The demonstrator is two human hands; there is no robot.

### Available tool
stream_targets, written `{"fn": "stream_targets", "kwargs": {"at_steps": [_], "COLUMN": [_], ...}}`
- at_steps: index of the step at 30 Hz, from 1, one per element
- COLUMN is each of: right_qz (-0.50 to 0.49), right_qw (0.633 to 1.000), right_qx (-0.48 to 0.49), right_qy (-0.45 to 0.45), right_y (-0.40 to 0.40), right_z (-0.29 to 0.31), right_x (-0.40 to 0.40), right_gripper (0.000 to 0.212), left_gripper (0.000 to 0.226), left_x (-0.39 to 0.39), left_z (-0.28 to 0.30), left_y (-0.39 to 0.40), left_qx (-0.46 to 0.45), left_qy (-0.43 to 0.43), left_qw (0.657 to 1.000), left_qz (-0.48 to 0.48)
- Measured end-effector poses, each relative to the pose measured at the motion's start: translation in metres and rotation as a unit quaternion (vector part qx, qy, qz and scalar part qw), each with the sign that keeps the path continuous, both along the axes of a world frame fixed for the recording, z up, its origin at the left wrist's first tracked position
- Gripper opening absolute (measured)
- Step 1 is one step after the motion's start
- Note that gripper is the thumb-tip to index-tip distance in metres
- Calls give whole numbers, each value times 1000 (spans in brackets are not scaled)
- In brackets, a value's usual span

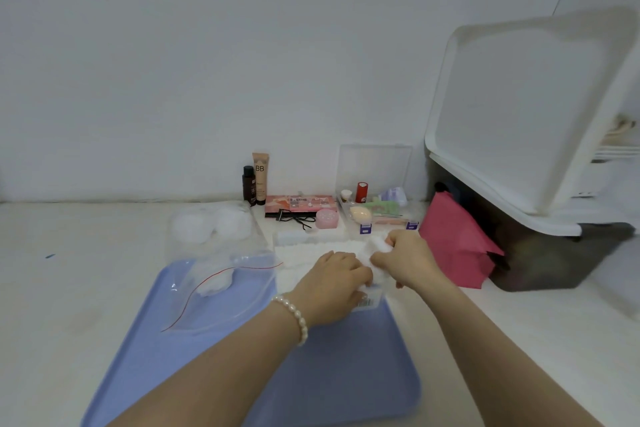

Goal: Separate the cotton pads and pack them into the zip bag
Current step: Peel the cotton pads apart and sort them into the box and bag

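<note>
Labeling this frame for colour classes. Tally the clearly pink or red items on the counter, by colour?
Pink: 3 – round pink jar, pink palette, pink bag
Red: 1 – red container in the clear organizer box
Total: 4
The zip bag has a red seal line, not counted.

A plain pale wall [242, 45] runs behind the hands, evenly lit with no hard shadows. It meets a cream tabletop [69, 281] that spreads out to the left of the hands and beyond them. To the right of the hands stands a dark bin [540, 253] with its white lid [530, 104] tipped up. Past it, at the far right, something white and blurred shows.
</note>
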State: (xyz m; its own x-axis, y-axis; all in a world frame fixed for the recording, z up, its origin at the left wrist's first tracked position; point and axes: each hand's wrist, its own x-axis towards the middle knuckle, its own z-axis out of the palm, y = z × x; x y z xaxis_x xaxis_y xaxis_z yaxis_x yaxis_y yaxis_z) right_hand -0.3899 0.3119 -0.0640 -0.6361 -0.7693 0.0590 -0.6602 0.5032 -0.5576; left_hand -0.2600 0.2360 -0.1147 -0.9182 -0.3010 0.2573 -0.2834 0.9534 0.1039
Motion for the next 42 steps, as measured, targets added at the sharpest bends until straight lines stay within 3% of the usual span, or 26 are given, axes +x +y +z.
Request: {"fn": "stream_targets", "kwargs": {"at_steps": [6,10,13,17,28,32,42], "right_qz": [14,8,19,43,128,142,136], "right_qw": [987,969,954,951,921,915,915], "right_qx": [114,190,234,285,357,375,380], "right_qy": [108,160,183,115,90,27,-9], "right_y": [-12,-22,-29,-38,-36,-31,-37], "right_z": [6,15,20,21,29,33,19], "right_x": [12,22,26,24,33,32,34], "right_gripper": [10,29,31,11,28,26,25], "left_gripper": [27,31,34,37,43,44,51], "left_x": [1,3,6,10,1,1,8], "left_z": [-3,-4,-2,0,10,17,19], "left_y": [-1,-1,0,2,5,6,4], "left_qx": [7,13,7,-20,-44,-58,-7], "left_qy": [12,0,-16,-47,-119,-146,-152], "left_qw": [1000,1000,1000,999,991,987,988], "left_qz": [-10,-6,-3,12,31,24,17]}}
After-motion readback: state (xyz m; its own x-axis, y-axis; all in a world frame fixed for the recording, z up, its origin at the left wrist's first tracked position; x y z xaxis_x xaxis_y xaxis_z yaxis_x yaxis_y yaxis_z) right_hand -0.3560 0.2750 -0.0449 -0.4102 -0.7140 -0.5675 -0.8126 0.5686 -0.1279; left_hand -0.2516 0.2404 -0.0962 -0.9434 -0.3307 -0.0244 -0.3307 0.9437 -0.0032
